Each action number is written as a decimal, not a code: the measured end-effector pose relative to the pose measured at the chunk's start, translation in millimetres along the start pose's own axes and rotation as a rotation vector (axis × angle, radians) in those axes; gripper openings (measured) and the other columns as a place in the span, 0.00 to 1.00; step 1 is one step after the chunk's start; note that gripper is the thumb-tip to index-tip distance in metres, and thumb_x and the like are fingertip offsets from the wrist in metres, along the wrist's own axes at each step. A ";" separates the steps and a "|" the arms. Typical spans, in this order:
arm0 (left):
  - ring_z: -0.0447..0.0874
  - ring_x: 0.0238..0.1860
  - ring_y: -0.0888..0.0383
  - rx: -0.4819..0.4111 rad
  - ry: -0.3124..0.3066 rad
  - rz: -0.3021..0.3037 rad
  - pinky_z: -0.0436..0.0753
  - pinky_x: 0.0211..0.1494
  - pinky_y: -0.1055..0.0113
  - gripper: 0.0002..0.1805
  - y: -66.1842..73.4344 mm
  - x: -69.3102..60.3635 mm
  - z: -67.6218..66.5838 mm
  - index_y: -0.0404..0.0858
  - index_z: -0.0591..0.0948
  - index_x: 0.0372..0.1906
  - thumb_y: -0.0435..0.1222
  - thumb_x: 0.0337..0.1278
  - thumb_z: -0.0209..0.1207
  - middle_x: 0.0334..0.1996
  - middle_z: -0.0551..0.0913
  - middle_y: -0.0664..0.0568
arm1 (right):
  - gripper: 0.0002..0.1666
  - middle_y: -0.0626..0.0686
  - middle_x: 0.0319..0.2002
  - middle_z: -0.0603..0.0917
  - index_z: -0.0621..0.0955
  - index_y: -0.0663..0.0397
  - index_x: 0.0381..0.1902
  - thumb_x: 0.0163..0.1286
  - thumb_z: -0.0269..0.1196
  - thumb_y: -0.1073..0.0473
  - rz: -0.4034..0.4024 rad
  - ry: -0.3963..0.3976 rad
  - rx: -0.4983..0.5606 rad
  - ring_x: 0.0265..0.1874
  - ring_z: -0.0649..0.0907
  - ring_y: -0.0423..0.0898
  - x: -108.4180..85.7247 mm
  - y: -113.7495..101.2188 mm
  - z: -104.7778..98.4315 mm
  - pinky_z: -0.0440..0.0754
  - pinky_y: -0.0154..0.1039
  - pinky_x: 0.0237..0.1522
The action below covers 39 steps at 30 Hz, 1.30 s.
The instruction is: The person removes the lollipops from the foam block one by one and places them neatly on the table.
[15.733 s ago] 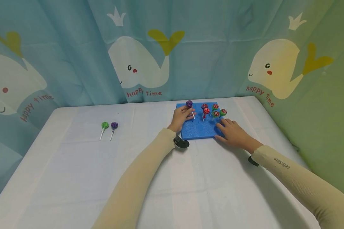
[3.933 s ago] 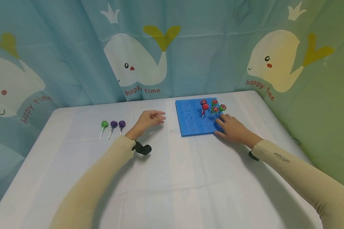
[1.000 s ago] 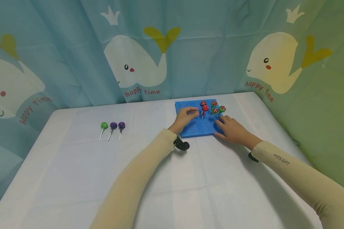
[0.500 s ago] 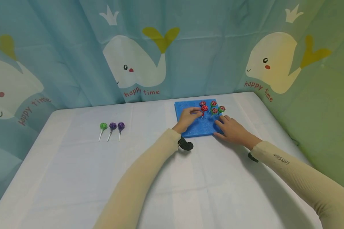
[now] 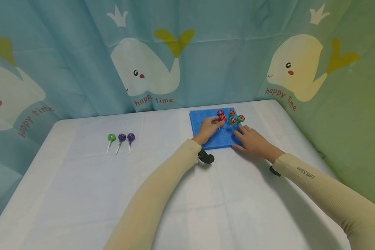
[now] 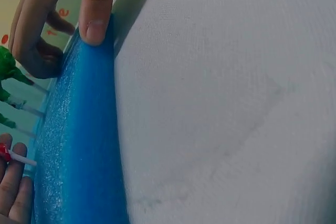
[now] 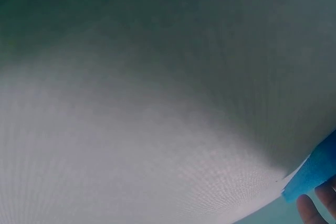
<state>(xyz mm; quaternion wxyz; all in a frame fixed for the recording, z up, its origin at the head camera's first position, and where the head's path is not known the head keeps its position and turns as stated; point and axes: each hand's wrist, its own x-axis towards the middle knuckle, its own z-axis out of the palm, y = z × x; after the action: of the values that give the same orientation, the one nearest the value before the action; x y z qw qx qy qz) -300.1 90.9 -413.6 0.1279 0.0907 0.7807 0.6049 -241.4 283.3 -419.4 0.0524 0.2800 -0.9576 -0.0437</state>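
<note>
In the head view my left hand point(image 5: 207, 130) reaches over a blue foam board point(image 5: 217, 140) and pinches a red lollipop point(image 5: 223, 117). The lollipop's stick goes down to the board. In the left wrist view my left fingers point(image 6: 11, 182) lie against its white stick, partly cut off by the frame edge. My right hand point(image 5: 253, 141) rests at the board's right front corner, its thumb point(image 6: 96, 24) pressing the front edge. Behind the red one another red lollipop point(image 5: 220, 112) stands upright. Several red-and-green lollipops point(image 5: 232, 120) stand to the right, close to my right fingers.
On the white tablecloth point(image 5: 162, 187) to the left lie a green lollipop point(image 5: 111, 137) and two purple lollipops point(image 5: 131, 137) side by side. A whale-print curtain point(image 5: 212, 76) hangs behind the table. Small holes dot the board. The right wrist view mostly shows tablecloth.
My left hand has set a purple lollipop beside the others on the left. It has since come back rightward over the board to the red lollipop. My right hand stays put.
</note>
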 end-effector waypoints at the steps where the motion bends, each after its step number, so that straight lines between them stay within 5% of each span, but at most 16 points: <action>1: 0.75 0.60 0.53 -0.002 0.001 0.000 0.76 0.62 0.62 0.25 0.1 0.2 0.6 0.36 0.73 0.62 0.41 0.62 0.58 0.58 0.78 0.45 | 0.31 0.67 0.50 0.73 0.72 0.63 0.55 0.65 0.60 0.44 -0.001 0.001 0.000 0.50 0.76 0.61 0.0 -0.1 -0.1 0.80 0.57 0.47; 14: 0.78 0.56 0.53 0.009 -0.014 0.040 0.79 0.59 0.63 0.22 -8.1 9.4 2.0 0.34 0.76 0.58 0.40 0.63 0.57 0.53 0.81 0.44 | 0.32 0.66 0.49 0.74 0.73 0.63 0.54 0.64 0.60 0.43 -0.003 0.002 0.001 0.49 0.76 0.61 0.1 0.1 -2.6 0.79 0.56 0.47; 24: 0.79 0.56 0.52 -0.056 -0.099 0.118 0.74 0.65 0.64 0.18 -12.6 7.8 -4.3 0.31 0.78 0.54 0.39 0.68 0.50 0.50 0.83 0.40 | 0.31 0.66 0.48 0.74 0.73 0.63 0.52 0.63 0.61 0.43 -0.011 0.021 0.002 0.47 0.76 0.61 -0.4 -0.8 -2.1 0.80 0.56 0.44; 39: 0.76 0.59 0.47 -0.358 -0.084 0.055 0.75 0.63 0.65 0.21 -13.9 6.0 -9.6 0.29 0.72 0.61 0.36 0.68 0.49 0.56 0.77 0.35 | 0.29 0.65 0.46 0.74 0.73 0.63 0.51 0.64 0.60 0.44 -0.006 0.004 0.011 0.46 0.76 0.59 -0.1 -1.3 -2.4 0.79 0.55 0.43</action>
<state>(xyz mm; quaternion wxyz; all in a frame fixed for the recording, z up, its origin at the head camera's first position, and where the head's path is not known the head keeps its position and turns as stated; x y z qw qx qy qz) -308.7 80.4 -425.4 0.1577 0.1129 0.6519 0.7331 -240.3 282.1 -417.1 0.0528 0.2833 -0.9568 -0.0380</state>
